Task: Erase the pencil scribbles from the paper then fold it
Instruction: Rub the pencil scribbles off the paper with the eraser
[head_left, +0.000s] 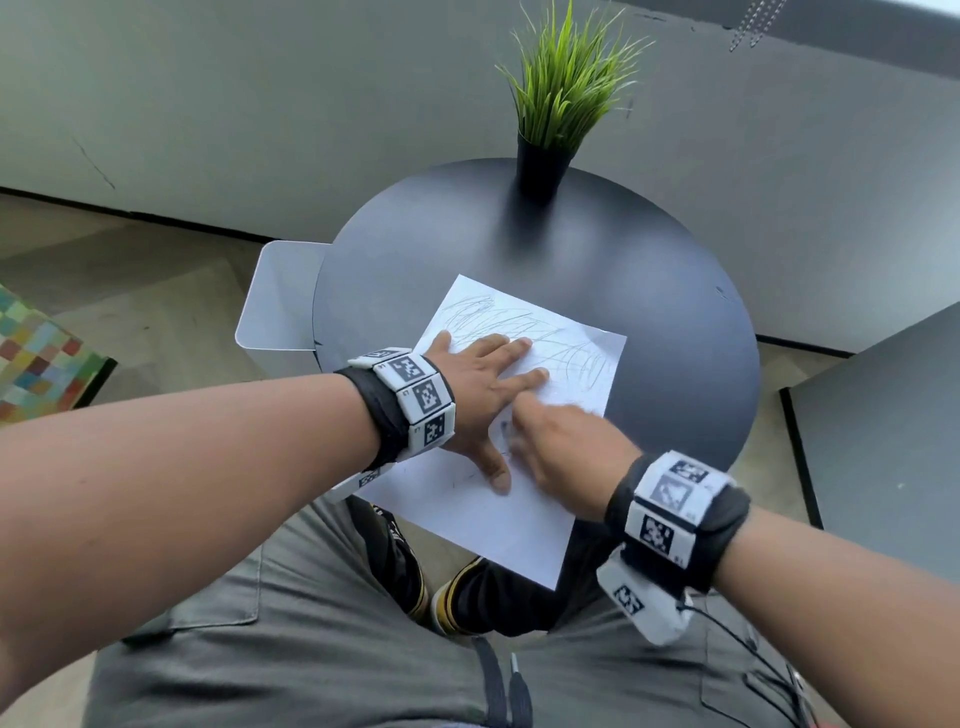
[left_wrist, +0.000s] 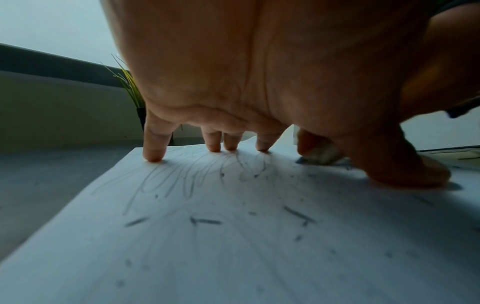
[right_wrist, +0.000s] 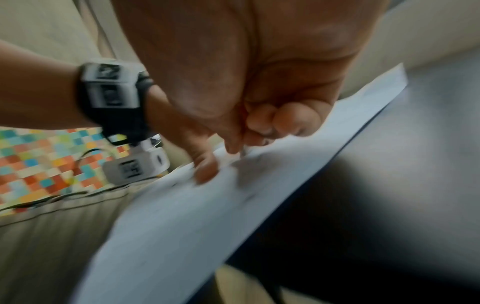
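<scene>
The paper (head_left: 498, 462) lies on the near part of the round dark table (head_left: 649, 291), its near corner hanging over the edge toward the person's lap. The left hand (head_left: 480, 400) is spread flat on the sheet, fingers straight and pressing it down, holding nothing. The right hand (head_left: 566, 441) is bunched just to its right, fingertips pinching a small pale eraser (left_wrist: 320, 153) against the paper. Pencil scribbles (head_left: 530, 332) cover the far half of the sheet, and dark crumbs (left_wrist: 205, 221) lie on the near half, so the erasing step looks under way, with folding not yet begun. Next, the eraser probably needs to work farther up into those lines while the left hand pins the sheet. A potted plant (head_left: 561, 109) stands at the table's far edge.
</scene>
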